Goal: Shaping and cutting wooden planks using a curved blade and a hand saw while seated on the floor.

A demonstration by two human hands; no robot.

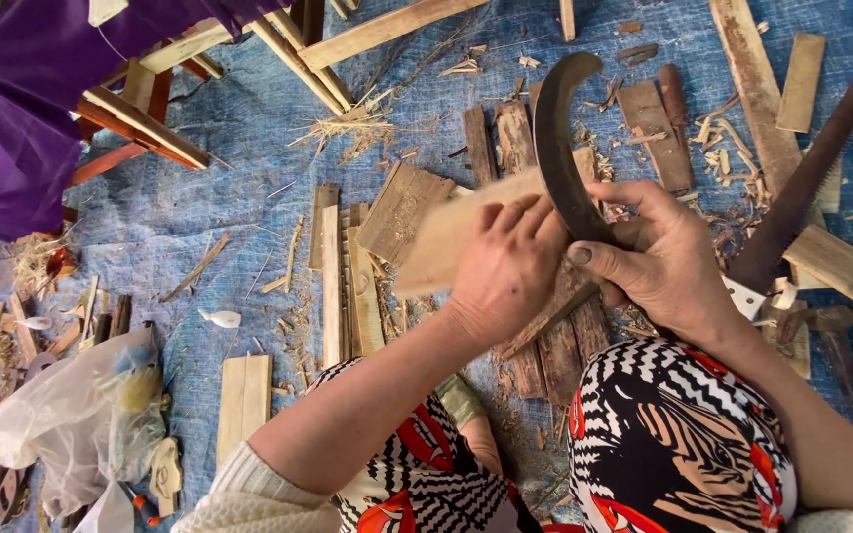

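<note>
My left hand (pixel 505 271) grips a flat pale wooden slat (pixel 441 240), held slanting above the ground. My right hand (pixel 659 262) is closed around the handle of a dark curved blade, a sickle-like knife (pixel 557 138), whose tip arcs up and away from me. The blade's inner edge rests against the slat's right end, between my two hands. My knees in black, white and red patterned cloth (pixel 678 434) fill the bottom of the view.
A blue tarp (pixel 249 148) is strewn with wood strips, planks (pixel 333 276) and shavings. A hand saw (pixel 802 188) lies at right, a hammer (pixel 841 336) near it. A wooden frame under purple cloth (pixel 12 109) stands top left; a plastic bag (pixel 81 415) lies bottom left.
</note>
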